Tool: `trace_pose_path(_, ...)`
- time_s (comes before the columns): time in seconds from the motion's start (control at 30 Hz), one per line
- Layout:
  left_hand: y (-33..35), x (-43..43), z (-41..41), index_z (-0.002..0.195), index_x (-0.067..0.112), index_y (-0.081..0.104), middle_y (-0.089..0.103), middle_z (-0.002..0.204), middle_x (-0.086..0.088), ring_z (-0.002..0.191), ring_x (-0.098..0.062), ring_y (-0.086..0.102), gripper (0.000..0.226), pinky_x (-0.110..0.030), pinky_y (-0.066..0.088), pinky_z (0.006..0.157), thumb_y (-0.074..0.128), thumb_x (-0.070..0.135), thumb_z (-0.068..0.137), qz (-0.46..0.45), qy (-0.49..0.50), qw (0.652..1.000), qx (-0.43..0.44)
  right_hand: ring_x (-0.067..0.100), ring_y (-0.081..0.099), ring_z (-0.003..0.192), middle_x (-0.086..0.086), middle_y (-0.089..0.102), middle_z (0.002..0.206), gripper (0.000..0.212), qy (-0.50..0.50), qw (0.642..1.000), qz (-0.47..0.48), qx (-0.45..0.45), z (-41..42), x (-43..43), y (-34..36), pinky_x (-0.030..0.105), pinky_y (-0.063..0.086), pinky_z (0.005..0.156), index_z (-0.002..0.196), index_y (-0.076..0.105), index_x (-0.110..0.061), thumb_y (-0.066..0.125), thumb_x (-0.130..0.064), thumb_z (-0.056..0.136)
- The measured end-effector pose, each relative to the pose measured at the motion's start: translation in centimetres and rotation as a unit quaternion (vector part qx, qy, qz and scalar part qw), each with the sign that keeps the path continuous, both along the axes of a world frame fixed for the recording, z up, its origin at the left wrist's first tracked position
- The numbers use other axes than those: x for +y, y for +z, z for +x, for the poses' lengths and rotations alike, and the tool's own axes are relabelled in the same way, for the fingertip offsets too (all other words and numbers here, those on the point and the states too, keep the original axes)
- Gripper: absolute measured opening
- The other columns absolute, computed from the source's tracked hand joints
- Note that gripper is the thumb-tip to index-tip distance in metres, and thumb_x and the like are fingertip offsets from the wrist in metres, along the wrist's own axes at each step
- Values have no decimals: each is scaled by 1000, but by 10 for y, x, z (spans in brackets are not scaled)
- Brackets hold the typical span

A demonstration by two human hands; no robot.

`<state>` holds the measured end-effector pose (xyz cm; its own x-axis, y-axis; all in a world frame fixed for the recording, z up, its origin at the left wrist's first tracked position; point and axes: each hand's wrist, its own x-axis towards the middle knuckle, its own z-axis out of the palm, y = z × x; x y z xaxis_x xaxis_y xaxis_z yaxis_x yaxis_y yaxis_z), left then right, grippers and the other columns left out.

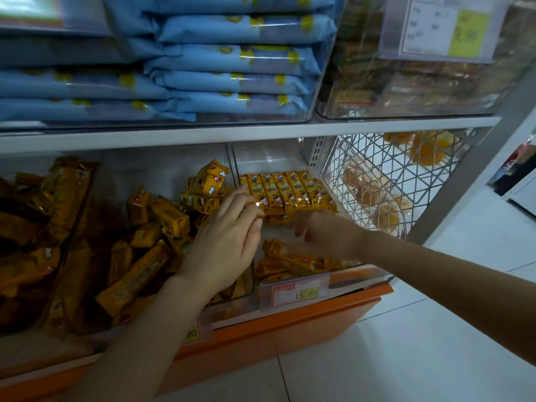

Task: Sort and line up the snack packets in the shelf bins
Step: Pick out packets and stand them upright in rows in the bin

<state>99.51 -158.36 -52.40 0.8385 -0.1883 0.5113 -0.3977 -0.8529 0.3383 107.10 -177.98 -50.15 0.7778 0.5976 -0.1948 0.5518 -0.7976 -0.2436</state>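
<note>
Lower shelf [290,323], right bin [290,158]: packet row [287,192] lies lined up at 12 o'clock. Left hand [229,236], fingers nearly straight, touches the row's 9 o'clock end. Right hand [319,233] is blurred; its grip cannot be told.

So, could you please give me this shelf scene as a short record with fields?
left hand: fingertips at the left end of the lined-up row; grip unclear
right hand: blurred, over the right bin, in front of the row
lined-up row: yellow packets side by side at the back of the right bin
loose packets: lying at the right bin's front
middle bin: holds jumbled packets, yellow
upper shelf: blue packets, stacked
price tag: on the right bin's front
</note>
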Motion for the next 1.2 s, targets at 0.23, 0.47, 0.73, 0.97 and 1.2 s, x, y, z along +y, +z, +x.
trace_pose_path(0.23, 5, 2, -2, 117, 10, 61, 53, 130, -6, 138, -17, 30, 53, -29, 26, 107, 21, 35, 95, 15, 3, 1000, 20, 22, 63, 94, 5, 67, 102, 38, -50, 999, 6, 2, -12, 7, -3, 34, 51, 81, 113, 57, -13, 60, -40, 86)
trace_pose_path(0.47, 29, -24, -12, 129, 24, 50, 41, 138, 11, 133, -5, 30, 60, -20, 23, 104, 30, 61, 86, -173, 33, 978, 110, 9, 56, 71, 1, 55, 87, 34, -146, 919, 366, -33, -47, 10, 25, 18, 47, 61, 106, 39, -15, 64, -28, 87)
trace_pose_path(0.73, 53, -30, -27, 102, 22, 62, 67, 94, 10, 88, 8, 62, 14, -9, 44, 75, 60, 17, 89, -486, -1, 869, 97, 2, 51, 102, -7, 50, 114, 43, 28, 924, 371, -90, -63, 16, 28, 13, 43, 87, 122, 50, -16, 61, -37, 86)
trace_pose_path(0.97, 45, -10, -34, 96, 34, 64, 69, 99, 15, 101, -5, 63, 21, -37, 49, 97, 58, 41, 77, -562, 28, 816, 133, 18, 55, 112, 2, 58, 124, 38, 23, 995, 8, 98, 2, 8, -8, 24, 44, 88, 123, 59, -12, 65, -23, 88)
trace_pose_path(1.2, 41, -3, -33, 127, 17, 44, 62, 115, -2, 95, -9, 64, 46, -23, 54, 73, 60, 28, 86, -602, 83, 782, 136, 18, 55, 108, 4, 61, 118, 39, 103, 977, -132, 134, 9, 21, -14, 20, 38, 82, 120, 62, -10, 69, -23, 84)
